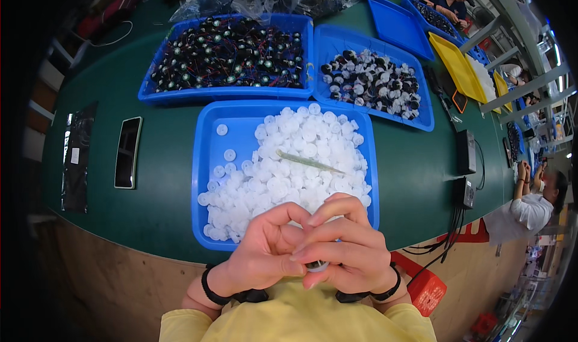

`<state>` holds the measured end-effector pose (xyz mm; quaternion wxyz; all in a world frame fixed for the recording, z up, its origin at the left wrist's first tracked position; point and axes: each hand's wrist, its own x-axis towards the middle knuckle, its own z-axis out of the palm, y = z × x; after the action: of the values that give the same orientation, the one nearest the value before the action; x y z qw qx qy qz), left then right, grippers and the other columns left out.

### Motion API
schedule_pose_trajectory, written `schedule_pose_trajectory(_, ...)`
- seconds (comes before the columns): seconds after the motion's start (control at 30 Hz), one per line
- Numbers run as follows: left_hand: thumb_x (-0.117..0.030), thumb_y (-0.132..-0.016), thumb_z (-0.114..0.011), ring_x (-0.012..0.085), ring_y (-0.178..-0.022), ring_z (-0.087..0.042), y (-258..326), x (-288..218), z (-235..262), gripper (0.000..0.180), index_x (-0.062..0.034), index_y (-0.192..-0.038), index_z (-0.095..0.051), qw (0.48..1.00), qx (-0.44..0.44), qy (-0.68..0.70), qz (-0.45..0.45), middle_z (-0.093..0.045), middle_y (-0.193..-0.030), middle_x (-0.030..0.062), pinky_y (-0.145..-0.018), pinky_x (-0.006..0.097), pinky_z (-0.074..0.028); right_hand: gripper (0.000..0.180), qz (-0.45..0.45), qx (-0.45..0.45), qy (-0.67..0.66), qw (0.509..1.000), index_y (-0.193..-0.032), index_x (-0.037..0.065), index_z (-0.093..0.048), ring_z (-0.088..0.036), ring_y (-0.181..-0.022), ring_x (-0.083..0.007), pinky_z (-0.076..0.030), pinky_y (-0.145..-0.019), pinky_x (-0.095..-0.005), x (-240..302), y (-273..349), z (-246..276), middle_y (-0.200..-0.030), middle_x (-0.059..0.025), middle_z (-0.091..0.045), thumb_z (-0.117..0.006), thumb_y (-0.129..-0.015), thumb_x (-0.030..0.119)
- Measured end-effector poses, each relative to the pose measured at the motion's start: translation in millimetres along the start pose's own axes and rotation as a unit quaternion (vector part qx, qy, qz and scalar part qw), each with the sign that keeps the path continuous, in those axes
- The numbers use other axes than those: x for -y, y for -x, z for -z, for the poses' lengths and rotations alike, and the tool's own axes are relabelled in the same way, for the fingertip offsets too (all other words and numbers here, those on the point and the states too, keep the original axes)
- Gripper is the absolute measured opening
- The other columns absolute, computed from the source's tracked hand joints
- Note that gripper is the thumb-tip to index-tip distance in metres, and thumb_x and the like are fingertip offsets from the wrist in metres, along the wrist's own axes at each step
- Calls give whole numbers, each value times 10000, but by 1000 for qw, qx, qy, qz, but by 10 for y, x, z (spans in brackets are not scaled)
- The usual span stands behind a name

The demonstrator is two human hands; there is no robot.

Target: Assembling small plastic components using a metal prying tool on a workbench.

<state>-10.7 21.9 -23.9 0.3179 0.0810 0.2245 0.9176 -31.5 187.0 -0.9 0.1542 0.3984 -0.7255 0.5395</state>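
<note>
My left hand (271, 243) and my right hand (352, 249) meet over the near edge of a blue tray of white caps (197, 161). Between their fingers is a small round part (316, 265), dark in the middle with a whitish rim. My right fingers curl around it and my left thumb presses against its side; the fingers cover much of it. Translucent white plastic caps (307, 134) are heaped in the tray, a few lying loose at its left. Across the heap lies a thin pale-green strip (310, 161).
Behind stand a blue bin (226, 93) of black wired parts and a blue tray (424, 116) of black-and-white parts. A phone (128, 152) and a black pouch (75, 161) lie left. Black boxes (465, 152) with cables sit right, near a red stool (427, 291). Other people work farther right.
</note>
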Motion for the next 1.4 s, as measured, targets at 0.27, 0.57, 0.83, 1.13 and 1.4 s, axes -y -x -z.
schedule_pose_trajectory(0.27,-16,-823,-569,216,-982,-549,-61,-97,-23,345,-10,-1128,-408,926,-140,-334,-105,-585,-987,120,-820,327,-454,222,-72,-21,48,996,-800,5,-639,-522,-748,-256,-440,-682,-329,-117,-140,205,-725,-74,-558,-739,-658,144)
schedule_pose_trajectory(0.57,22,-715,-609,330,-847,-497,-84,-921,761,252,16,-965,-577,386,-265,-868,-165,-563,-964,141,-744,386,-438,324,-103,83,558,819,-972,37,-608,-496,-940,-286,-366,-807,-383,-1333,-538,1348,-940,-91,-562,-688,-664,97)
schedule_pose_trajectory(0.83,20,-594,-582,280,-820,-488,-453,-1236,1183,197,-8,-787,-611,287,-139,-945,-68,-523,-837,125,-718,370,-393,176,40,219,435,873,-831,39,-612,-579,-746,-265,-451,-660,-383,-1751,-1335,457,-787,-83,-604,-658,-684,124)
schedule_pose_trajectory(1.13,-48,-675,-635,278,-780,-518,-432,-1170,1234,165,2,-810,-553,328,-118,-931,-107,-525,-814,125,-717,360,-391,146,-23,275,392,878,-817,32,-597,-603,-769,-288,-475,-651,-400,-2439,-1694,-352,-792,-115,-585,-648,-709,117)
schedule_pose_trajectory(1.4,-3,-813,-537,204,-843,-581,-271,-1202,851,183,-11,-990,-497,948,-212,-234,-40,-588,-976,134,-743,323,-473,304,-327,47,-45,943,-1114,-14,-536,-588,-609,-118,-476,-535,-236,-1901,-1646,151,-755,-95,-607,-590,-819,43)
